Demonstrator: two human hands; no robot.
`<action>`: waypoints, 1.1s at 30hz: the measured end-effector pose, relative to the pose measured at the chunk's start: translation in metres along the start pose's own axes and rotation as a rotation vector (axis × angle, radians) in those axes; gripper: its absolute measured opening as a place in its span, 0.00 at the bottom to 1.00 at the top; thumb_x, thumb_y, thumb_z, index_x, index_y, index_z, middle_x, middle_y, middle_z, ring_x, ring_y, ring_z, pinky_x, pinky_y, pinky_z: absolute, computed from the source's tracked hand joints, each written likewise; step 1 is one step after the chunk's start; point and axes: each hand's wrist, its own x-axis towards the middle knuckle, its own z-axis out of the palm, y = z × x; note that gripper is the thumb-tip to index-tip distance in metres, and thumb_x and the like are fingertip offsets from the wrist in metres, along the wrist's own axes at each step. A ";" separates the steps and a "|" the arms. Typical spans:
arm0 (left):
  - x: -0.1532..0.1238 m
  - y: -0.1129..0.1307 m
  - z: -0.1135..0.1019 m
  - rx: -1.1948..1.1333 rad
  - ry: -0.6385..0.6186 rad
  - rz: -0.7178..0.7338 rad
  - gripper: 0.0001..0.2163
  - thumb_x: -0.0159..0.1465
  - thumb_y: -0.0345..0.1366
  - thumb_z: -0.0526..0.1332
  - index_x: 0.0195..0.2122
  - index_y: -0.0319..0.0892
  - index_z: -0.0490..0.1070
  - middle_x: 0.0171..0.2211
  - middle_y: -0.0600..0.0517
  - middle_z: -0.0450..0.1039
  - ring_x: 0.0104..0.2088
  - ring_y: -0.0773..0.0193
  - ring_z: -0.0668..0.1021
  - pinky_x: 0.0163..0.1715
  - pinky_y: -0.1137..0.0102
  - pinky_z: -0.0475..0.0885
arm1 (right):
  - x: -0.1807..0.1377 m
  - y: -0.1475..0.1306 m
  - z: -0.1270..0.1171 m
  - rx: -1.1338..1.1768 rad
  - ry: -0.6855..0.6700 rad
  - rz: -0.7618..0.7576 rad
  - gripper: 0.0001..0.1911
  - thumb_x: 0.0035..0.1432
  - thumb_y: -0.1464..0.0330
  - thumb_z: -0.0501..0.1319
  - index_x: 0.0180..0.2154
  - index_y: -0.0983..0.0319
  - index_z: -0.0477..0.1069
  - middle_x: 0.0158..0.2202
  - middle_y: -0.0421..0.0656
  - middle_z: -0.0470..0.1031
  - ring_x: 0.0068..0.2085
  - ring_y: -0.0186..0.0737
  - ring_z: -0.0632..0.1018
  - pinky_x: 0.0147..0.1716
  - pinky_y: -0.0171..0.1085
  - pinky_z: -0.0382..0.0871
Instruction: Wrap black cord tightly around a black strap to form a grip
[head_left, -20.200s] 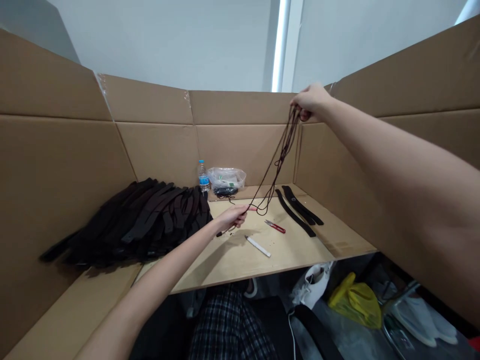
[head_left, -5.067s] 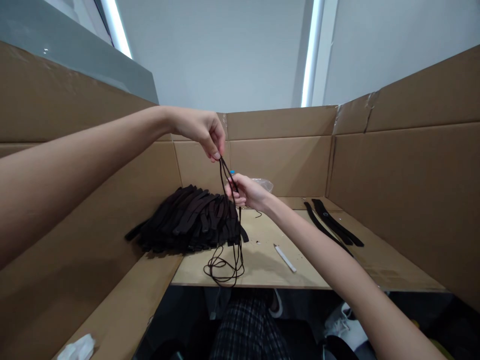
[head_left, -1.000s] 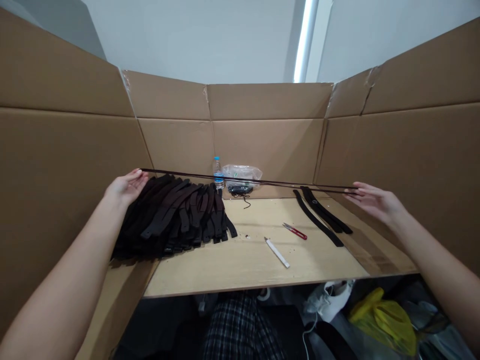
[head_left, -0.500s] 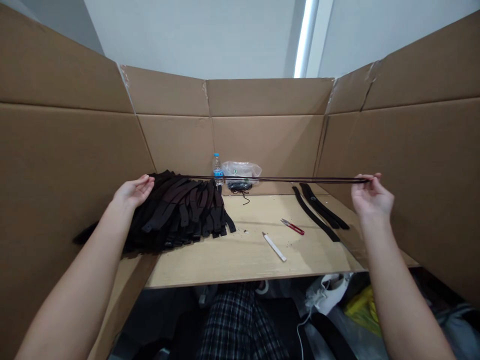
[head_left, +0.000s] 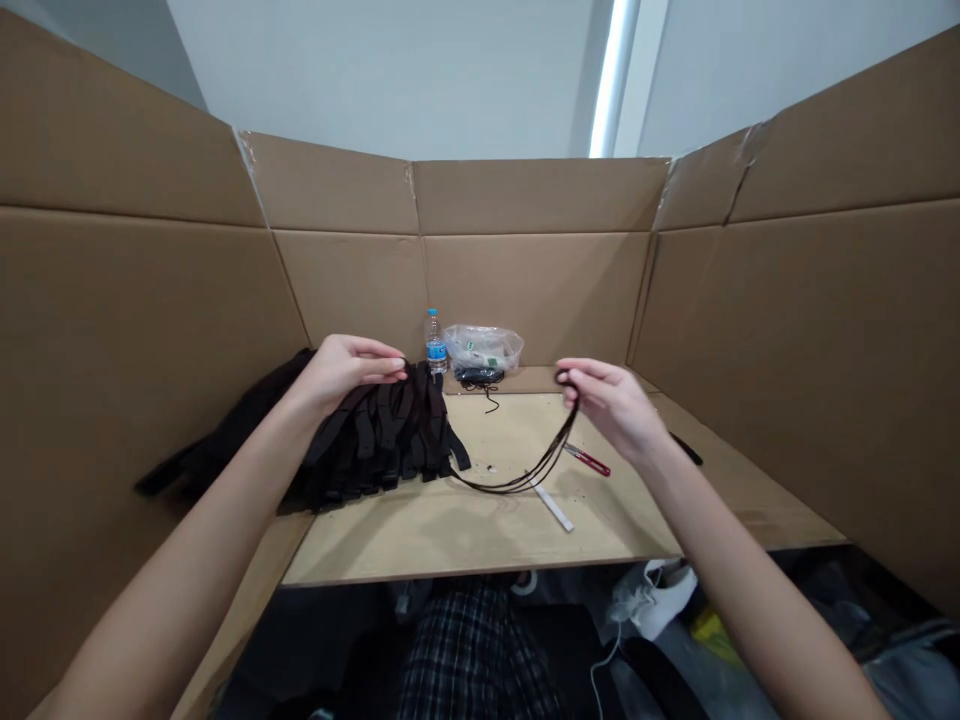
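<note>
I had both arms lifted, one on each side of the white pencil (head_left: 553, 507). My left arm slanted up from the near left of the pencil, and its wrist was bent, so the left hand (head_left: 360, 368) pointed across to the right with its knuckles on top. Its thumb and fingertips were pinched together on the dark cord (head_left: 517, 488). My right arm came up from the near right of the pencil and leaned in, with the right hand (head_left: 609, 395) pointing back to the left. Its fingers were curled and pinched on the cord too. Both hands were at about the same height, well apart, up above the level of the pencil. The cord sagged between them in thin loops, and its low part crossed in front of the pencil's tip in my view. On the left it got lost against the pile of black strips (head_left: 386, 430), which lay to the left of the pencil. The red snips (head_left: 590, 461) were just behind the pencil, a little to its right.
</note>
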 end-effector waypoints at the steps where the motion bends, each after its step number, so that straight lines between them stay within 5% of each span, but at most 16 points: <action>1: -0.007 0.005 0.010 0.079 -0.070 0.058 0.07 0.44 0.25 0.73 0.25 0.36 0.78 0.22 0.50 0.78 0.24 0.66 0.80 0.31 0.75 0.76 | -0.003 0.003 0.014 -0.023 -0.078 0.006 0.09 0.46 0.67 0.71 0.33 0.60 0.80 0.31 0.42 0.76 0.26 0.30 0.71 0.28 0.34 0.68; 9: -0.054 0.018 0.051 0.289 -0.389 0.245 0.04 0.48 0.31 0.70 0.26 0.39 0.79 0.24 0.50 0.80 0.26 0.63 0.81 0.30 0.73 0.75 | -0.019 0.010 0.079 -0.056 -0.225 -0.107 0.08 0.52 0.68 0.67 0.36 0.60 0.75 0.29 0.39 0.77 0.27 0.32 0.75 0.32 0.37 0.73; 17: -0.071 0.026 0.056 0.263 -0.413 0.253 0.21 0.50 0.29 0.69 0.46 0.36 0.76 0.23 0.52 0.79 0.25 0.64 0.80 0.29 0.73 0.76 | -0.022 0.010 0.081 -0.031 -0.220 -0.116 0.06 0.52 0.68 0.67 0.34 0.61 0.74 0.28 0.39 0.77 0.26 0.31 0.76 0.31 0.36 0.73; 28: -0.073 0.026 0.062 0.263 -0.369 0.194 0.12 0.49 0.30 0.69 0.35 0.37 0.79 0.24 0.49 0.80 0.27 0.59 0.82 0.33 0.67 0.77 | -0.028 0.009 0.082 -0.102 -0.058 -0.191 0.05 0.52 0.68 0.67 0.32 0.62 0.73 0.29 0.40 0.77 0.28 0.33 0.77 0.32 0.37 0.75; 33: -0.068 0.024 0.062 0.266 -0.371 0.204 0.10 0.48 0.31 0.69 0.33 0.38 0.79 0.24 0.50 0.80 0.28 0.58 0.82 0.34 0.66 0.77 | -0.026 0.008 0.078 -0.089 -0.085 -0.150 0.06 0.52 0.66 0.66 0.32 0.61 0.73 0.29 0.41 0.77 0.28 0.34 0.77 0.33 0.38 0.75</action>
